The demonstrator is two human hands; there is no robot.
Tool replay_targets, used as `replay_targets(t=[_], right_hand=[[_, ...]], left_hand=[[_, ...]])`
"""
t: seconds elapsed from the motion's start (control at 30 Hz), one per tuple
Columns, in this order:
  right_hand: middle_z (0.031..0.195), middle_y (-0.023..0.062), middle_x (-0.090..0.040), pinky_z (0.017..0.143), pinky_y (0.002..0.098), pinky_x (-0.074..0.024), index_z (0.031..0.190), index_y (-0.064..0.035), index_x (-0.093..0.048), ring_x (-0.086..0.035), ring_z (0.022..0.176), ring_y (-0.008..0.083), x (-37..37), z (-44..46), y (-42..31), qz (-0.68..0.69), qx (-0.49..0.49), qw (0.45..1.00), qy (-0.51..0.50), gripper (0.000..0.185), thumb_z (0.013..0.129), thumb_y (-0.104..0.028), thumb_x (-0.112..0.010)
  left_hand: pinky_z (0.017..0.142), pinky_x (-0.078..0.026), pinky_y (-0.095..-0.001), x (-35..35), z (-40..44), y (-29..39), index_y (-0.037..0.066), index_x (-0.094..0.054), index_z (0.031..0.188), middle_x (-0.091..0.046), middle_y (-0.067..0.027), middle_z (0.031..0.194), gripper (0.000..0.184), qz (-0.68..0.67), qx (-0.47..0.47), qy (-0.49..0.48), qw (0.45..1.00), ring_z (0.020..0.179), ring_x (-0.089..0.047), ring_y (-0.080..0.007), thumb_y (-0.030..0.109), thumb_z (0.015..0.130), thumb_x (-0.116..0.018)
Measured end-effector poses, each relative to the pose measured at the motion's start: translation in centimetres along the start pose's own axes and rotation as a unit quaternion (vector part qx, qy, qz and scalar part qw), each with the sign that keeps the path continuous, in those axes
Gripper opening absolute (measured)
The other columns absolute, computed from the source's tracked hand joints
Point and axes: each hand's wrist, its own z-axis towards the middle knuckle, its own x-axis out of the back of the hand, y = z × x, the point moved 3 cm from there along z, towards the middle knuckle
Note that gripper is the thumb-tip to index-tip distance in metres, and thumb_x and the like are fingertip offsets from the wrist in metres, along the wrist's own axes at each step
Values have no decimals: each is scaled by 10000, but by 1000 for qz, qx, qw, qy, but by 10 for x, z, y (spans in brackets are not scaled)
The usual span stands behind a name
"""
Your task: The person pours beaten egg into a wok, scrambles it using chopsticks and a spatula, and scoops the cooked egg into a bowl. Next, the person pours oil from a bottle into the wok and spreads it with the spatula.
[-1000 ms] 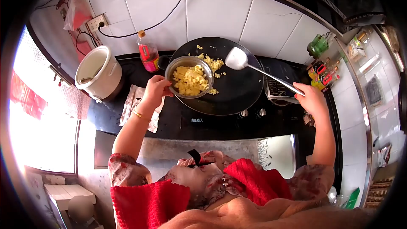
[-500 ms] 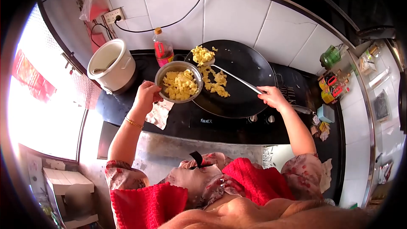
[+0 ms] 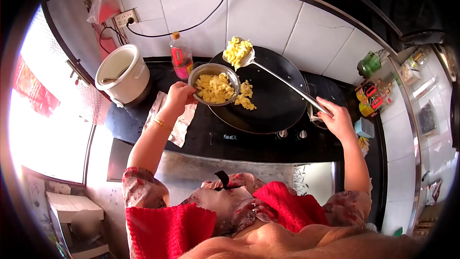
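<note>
My left hand (image 3: 180,97) grips the rim of a metal bowl (image 3: 193,75) at its left side, fingers closed. Yellow scrambled egg (image 3: 214,88) fills much of the bowl, which is held over the left edge of a black wok (image 3: 273,115). In my right hand (image 3: 335,117) is the end of a long-handled metal spatula (image 3: 292,88). A heap of scrambled egg (image 3: 237,52) rides on its raised head, above the wok's far left rim. More egg pieces (image 3: 245,97) lie in the wok just right of the bowl, which hides part of that area.
A white pot (image 3: 123,74) with a utensil inside stands left on the black stove. Behind the bowl is a bottle (image 3: 180,57) with an orange cap. A crumpled paper (image 3: 181,124) lies at the front. Several bottles (image 3: 370,98) and a light-blue box (image 3: 365,128) are at right.
The spatula has risen with a bigger load of egg, and my right hand has shifted right. My left hand has carried the bowl rightward, further over the wok. Less egg shows in the wok.
</note>
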Motion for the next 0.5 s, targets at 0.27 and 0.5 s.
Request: replay_targets(t=[0.27,0.5], right_hand=[[696,75,-434,566,376,-443,1215,-183,-577,-524,613,254,21,-28,-72,-414,142,898,37,447,782,-85,-633],[787,138,-601,621,426,-478,1175,-192,-596,-597,707,337,59,-22,-56,-287,-74,955,-15,395,784,-157,-647]], left_hand=[[483,-535,-339,-41,22,-15,-54,-519,812,-577,-142,671,94,-30,27,-32,999,501,-585,-255,23,780,-561],[487,-537,-333,-32,17,-21,-46,-514,830,-576,-141,658,101,-50,5,-16,999,490,-580,-245,29,777,-556]])
